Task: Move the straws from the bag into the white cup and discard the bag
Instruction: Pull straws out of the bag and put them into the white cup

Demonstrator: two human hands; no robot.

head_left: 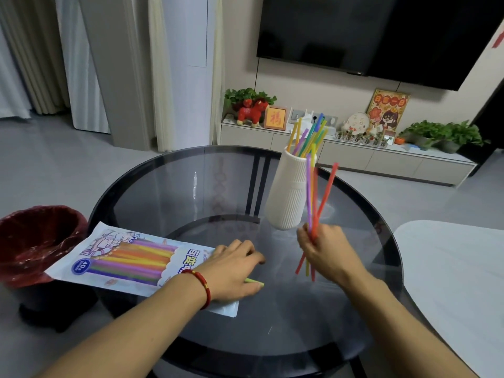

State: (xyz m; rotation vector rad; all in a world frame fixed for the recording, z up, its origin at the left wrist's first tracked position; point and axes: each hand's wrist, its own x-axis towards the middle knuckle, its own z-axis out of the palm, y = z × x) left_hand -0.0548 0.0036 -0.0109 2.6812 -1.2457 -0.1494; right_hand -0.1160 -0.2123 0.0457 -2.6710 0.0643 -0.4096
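The straw bag [122, 257], white with coloured straws still inside, lies flat on the left of the round glass table [191, 186]. My left hand [234, 266] rests on the bag's open right end, fingers curled over it, and a yellow-green straw tip [256, 281] pokes out beneath it. A bunch of red, purple and yellow straws [316, 203] stands upright in the grip of my right hand [324, 249], just right of the white ribbed cup [289, 197]. The cup holds several coloured straws [311, 137].
A bin with a red liner [35, 241] stands on the floor just left of the table, beside the bag's far end. A white table surface [458, 282] lies at the right. A low TV cabinet with plants and ornaments runs along the back wall.
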